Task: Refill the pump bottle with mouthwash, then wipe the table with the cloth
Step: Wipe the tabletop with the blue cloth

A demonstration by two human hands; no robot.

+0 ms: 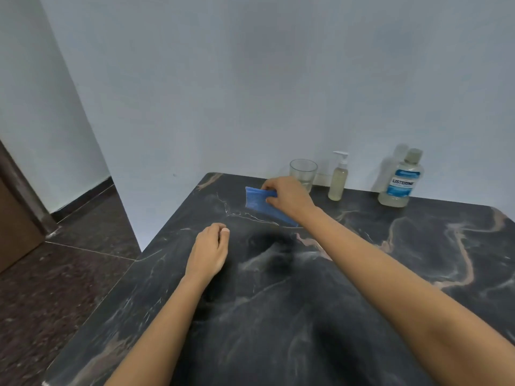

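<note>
- my right hand [289,197] reaches over the far part of the desk [306,316]. its fingers [268,186] are curled and pinch the blue cloth [257,200] near its upper edge, with the thumb on the near side.
- the cloth is folded flat. its far left end is held up off the desk in my grip, and the rest slants down to the right under my wrist, where its low edge meets the stone.
- my left hand [210,250] is nearer to me and further left, well apart from the cloth. its fingers are loosely curled toward the palm and hold nothing. i cannot tell whether it rests on the desk or hangs just over it.
- the pump bottle [338,179] stands upright at the back of the desk by the wall [250,93], pump head on, with pale yellowish liquid inside. it is just to the right of my right hand.
- the mouthwash bottle [401,179] stands upright further right along the same back edge, cap on and blue label facing me, with pale liquid in its lower part.
- a clear glass [303,171] stands left of the pump bottle, partly hidden behind my right hand.
- the desk is dark marble with pale veins. a dark tiled floor [69,274] and a brown door [16,224] lie to its left.
</note>
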